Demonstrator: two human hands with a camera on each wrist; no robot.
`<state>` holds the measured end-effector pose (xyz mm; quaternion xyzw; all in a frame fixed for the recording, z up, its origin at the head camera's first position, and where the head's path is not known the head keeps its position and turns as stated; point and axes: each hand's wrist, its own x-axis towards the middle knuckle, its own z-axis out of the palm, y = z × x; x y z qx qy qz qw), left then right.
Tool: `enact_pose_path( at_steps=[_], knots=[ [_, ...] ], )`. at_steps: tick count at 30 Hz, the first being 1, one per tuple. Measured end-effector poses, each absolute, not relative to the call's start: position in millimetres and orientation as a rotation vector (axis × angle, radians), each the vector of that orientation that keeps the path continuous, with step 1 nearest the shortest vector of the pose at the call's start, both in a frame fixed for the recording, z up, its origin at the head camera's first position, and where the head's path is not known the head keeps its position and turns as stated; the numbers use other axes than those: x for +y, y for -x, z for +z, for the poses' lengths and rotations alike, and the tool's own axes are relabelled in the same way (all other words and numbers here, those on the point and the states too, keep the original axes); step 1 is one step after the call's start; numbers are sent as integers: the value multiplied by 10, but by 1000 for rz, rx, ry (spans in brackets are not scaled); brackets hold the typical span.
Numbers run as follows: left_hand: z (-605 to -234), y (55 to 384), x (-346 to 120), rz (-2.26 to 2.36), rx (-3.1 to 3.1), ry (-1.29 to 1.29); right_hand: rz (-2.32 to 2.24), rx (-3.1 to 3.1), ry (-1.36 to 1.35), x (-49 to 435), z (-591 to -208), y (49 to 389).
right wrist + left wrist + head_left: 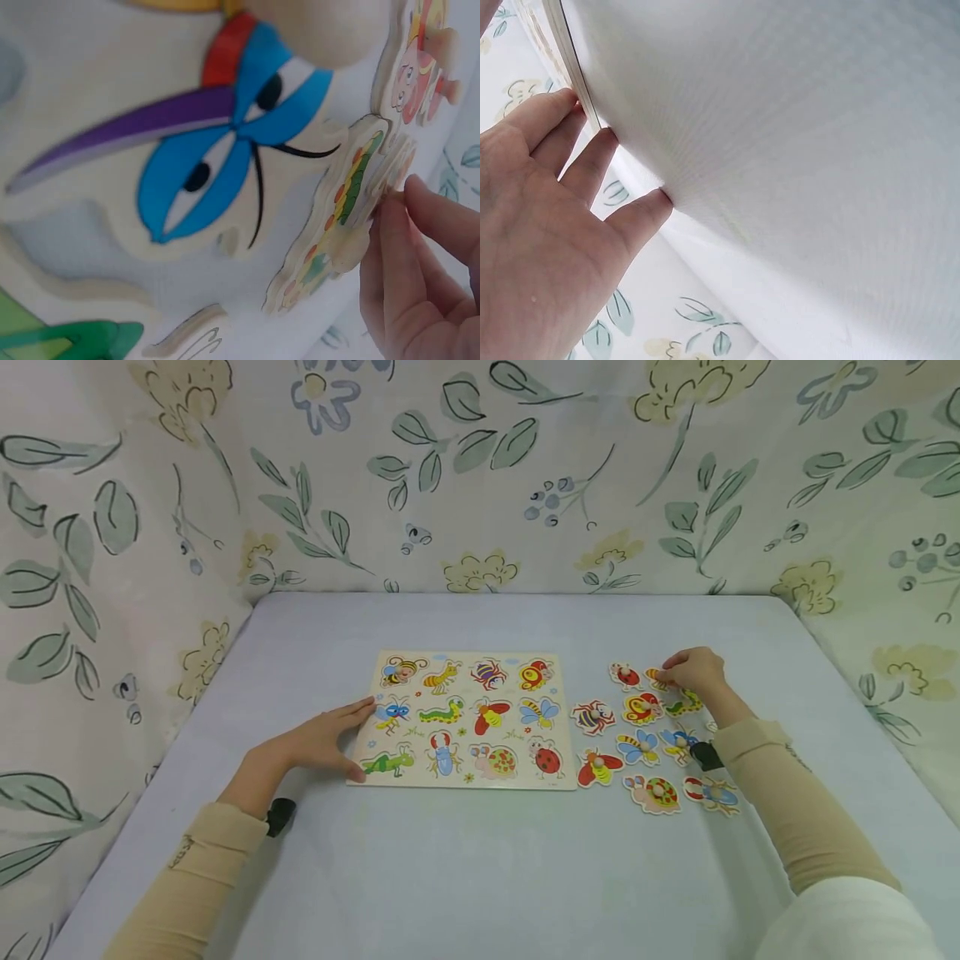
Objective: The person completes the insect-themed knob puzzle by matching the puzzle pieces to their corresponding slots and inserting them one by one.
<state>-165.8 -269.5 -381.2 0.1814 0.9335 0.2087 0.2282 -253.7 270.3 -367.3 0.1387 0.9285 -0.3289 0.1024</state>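
A flat wooden insect puzzle board [555, 783] lies on the table with colourful insect pictures. My left hand [326, 743] is at its left side, fingers extended, fingertips touching the edge; the left wrist view shows the board's edge [571, 60] beside them. To the board's right, my right hand [696, 672] pinches an orange-striped insect puzzle piece [655, 677] among the loose pieces. Fingers partly cover that piece. Close to this hand lie a green caterpillar piece [356, 187], a ladybug piece [624, 676] and a red-and-yellow piece [642, 709].
More knobbed pieces lie nearer the front: a spider [593, 717], a bee-like insect [638, 747], a blue-eyed mosquito [195, 176], a red-winged bug [598, 768], a snail [654, 795] and a beetle [712, 795]. A white cloth covers the table [465, 877]; floral fabric [465, 510] hangs behind.
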Motion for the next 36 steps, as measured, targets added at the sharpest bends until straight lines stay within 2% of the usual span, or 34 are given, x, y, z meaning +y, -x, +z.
enact_pose_path(
  at_steps=[36],
  knots=[
    [-3821, 1664, -2708, 584, 2561, -487, -1042, 2837, -472, 2665, -3730, 2560]
  ],
)
